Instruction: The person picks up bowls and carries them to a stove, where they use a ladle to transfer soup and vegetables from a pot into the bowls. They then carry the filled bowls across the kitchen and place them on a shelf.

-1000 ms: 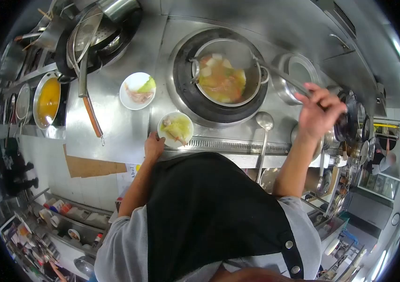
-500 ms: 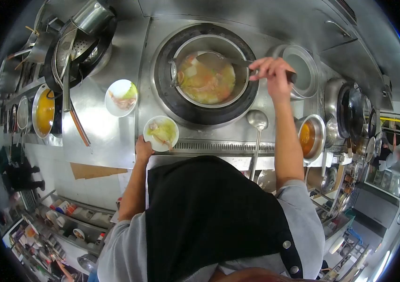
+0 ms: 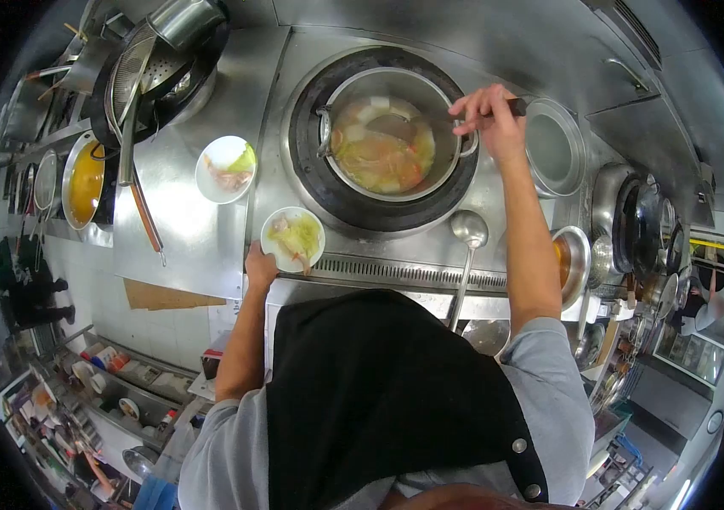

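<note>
My left hand grips the near left rim of a small white bowl holding pale green cabbage and bits of meat. My right hand is closed round the dark handle of a ladle, above the pot's right rim. The ladle's broad head is partly sunk in the soup. In the metal pot are broth, white chunks, cabbage and orange pieces. The pot sits inside a dark burner ring. A second white bowl with meat and a green leaf stands to the left.
A metal ladle lies on the counter right of the burner. Stacked round pans and a steel bowl stand farther right. At left are a wok with strainers and a bowl of yellow liquid.
My right hand has shifted slightly, and the ladle's head has moved right and nearer me in the soup. My left hand stays on the bowl. The view has shifted a little.
</note>
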Available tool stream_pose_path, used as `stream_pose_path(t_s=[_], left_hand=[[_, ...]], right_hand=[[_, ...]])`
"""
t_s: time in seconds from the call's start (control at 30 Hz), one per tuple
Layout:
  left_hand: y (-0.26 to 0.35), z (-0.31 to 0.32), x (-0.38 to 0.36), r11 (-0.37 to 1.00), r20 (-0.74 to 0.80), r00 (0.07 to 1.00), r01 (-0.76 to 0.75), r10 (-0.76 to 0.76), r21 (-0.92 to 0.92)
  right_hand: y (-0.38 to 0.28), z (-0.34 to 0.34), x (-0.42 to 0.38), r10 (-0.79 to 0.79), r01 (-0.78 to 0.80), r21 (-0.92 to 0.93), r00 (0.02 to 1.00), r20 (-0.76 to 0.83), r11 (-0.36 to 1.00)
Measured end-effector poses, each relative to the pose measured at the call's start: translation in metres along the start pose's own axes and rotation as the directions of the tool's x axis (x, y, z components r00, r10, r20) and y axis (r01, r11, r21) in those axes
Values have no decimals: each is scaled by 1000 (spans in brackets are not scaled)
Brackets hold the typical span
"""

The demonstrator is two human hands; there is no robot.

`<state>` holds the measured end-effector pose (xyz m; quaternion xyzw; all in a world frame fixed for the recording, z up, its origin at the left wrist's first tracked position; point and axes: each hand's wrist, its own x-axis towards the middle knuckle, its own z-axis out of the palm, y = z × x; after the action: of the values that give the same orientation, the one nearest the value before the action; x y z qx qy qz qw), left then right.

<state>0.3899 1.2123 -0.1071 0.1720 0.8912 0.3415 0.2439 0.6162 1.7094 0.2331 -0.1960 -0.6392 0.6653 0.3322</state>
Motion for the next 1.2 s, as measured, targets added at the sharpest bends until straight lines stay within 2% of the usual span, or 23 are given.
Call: stream_pose_path(t_s=[0.1,0.2,0.3,0.4,0.5,0.6,0.7,0.9,1.0,1.2], left_hand=[[5,-4,-5,989,-36,992,-114,118,97],[36,-16,-13,992,70,991,114,-111,-48],[43,-18,-14,982,90,980,182,-176,-56],[24,-10,-7,998,22,998,58,-58,17],[38,-19,-11,985,108,981,165,-159,-45],[56,-22,-15,963,130,969,227,-209,-146],[49,-16,-11,957,113,976,208,-188,-204],[39,-15,-6,970,140,968,223,-209,-95],[37,-15,-6,979,123,977,183,-172,-90],[46,-17,-10,972,131,974,200,-184,-121]], right_hand=[[-9,-7,4,37,-35,29,995,-96,999],[-16,-19,8,82,-72,59,975,-208,996],[-9,-39,10,103,-90,61,957,-273,994],[-3,-53,11,133,-115,79,943,-304,990],[1,-62,10,176,-142,125,928,-327,982],[10,-76,11,246,-180,197,884,-397,964],[21,-88,11,294,-199,247,842,-452,948],[44,-100,9,390,-248,331,781,-488,910],[51,-109,9,415,-254,356,753,-511,899],[64,-127,13,475,-259,424,684,-553,868]])
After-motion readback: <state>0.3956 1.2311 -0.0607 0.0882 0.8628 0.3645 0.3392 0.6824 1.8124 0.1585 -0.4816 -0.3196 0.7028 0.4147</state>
